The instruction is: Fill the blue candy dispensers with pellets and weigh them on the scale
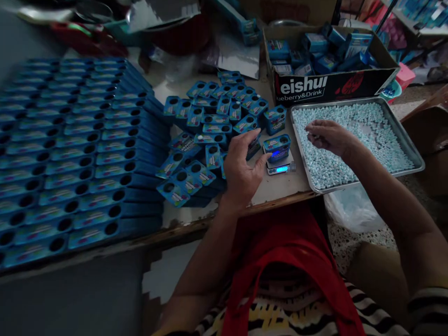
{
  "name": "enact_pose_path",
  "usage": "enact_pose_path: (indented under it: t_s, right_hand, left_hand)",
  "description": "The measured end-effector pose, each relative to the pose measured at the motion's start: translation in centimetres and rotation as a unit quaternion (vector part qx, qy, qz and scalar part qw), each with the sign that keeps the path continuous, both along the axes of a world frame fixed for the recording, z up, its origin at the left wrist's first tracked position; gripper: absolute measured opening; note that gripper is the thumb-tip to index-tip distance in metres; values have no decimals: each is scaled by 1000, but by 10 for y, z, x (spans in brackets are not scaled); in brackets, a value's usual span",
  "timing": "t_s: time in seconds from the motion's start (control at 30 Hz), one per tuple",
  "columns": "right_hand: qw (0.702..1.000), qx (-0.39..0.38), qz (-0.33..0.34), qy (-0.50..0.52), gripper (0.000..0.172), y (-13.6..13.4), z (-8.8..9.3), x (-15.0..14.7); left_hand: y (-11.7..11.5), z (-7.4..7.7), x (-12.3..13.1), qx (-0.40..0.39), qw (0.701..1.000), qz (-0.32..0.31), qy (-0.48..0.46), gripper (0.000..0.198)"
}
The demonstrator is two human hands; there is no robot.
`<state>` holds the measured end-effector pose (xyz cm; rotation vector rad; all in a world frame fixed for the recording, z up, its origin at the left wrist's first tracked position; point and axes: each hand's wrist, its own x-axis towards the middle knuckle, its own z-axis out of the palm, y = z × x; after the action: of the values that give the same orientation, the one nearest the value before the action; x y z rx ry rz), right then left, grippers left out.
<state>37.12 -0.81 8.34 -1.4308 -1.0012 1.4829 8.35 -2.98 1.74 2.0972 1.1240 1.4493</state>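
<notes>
A blue tin (277,148) with a round hole in its top stands on a small digital scale (280,167) with a lit display. My left hand (241,168) is just left of it, fingers and thumb spread in a C shape, the thumb tip close to the tin. Another blue tin (253,148) shows partly behind the fingers. Over the left part of a metal tray (418,163) of small pale blue tablets (332,170), my right hand (327,136) is closed with fingertips pinched, apparently on a few tablets.
Loose blue tins (215,116) crowd the table left of the scale. Long stacked rows of tins (84,154) fill the left side. Behind the tray, a black carton (336,86) holds more tins. A plastic bag (353,207) hangs below the tray's front edge.
</notes>
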Motion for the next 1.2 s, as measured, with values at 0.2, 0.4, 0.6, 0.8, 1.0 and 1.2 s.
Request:
enact_pose_path:
  t_s: [0.2, 0.4, 0.6, 0.8, 1.0, 1.2]
  right_hand:
    - [996, -62, -54, 39, 17, 6, 11, -6]
    - [999, -14, -19, -30, 22, 5, 18, -19]
    - [998, 11, 21, -54, 21, 21, 26, -37]
    - [996, 28, 59, -66, 24, 29, 28, -47]
    - [991, 61, 96, -72, 32, 36, 15, -43]
    - [977, 96, 108, -155, 41, 42, -11, -50]
  left_hand:
    - [-2, 17, -28, 56, 998, 31, -23, 39]
    - [5, 8, -37, -12, 999, 12, -48, 42]
    - [22, 9, -30, -23, 999, -13, -40, 53]
    - [47, 4, 1, -83, 995, -15, 57, 78]
    - [48, 4, 25, -173, 971, -2, 166, 81]
    - [44, 3, 47, -219, 954, -12, 202, 64]
